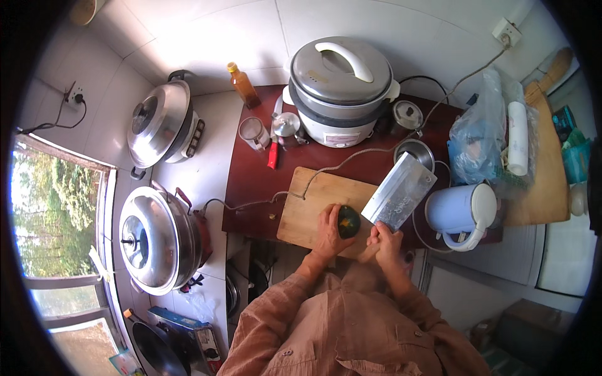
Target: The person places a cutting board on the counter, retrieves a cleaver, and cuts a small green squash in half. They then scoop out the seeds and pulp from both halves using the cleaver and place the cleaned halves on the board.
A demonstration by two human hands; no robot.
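My left hand (331, 232) grips a dark green squash (349, 222) with an orange-yellow patch on top, on a wooden cutting board (305, 221). In my right hand (386, 243) is the handle of a broad metal cleaver (400, 191). Its blade is raised to the right of the squash, over the board's right edge, and does not touch the squash. The board lies at the near side of a dark red table (254, 197), and a cord crosses its far left part. Part of the squash is hidden by my left fingers.
A large electric cooker (345, 117), a glass mug (254, 134), a red-handled knife (273, 154) and an amber bottle (245, 87) stand or lie beyond the board. Right are a metal bowl (425, 152), a blue electric kettle (451, 209) and plastic bags (479, 136). Lidded pans (155, 239) stand left.
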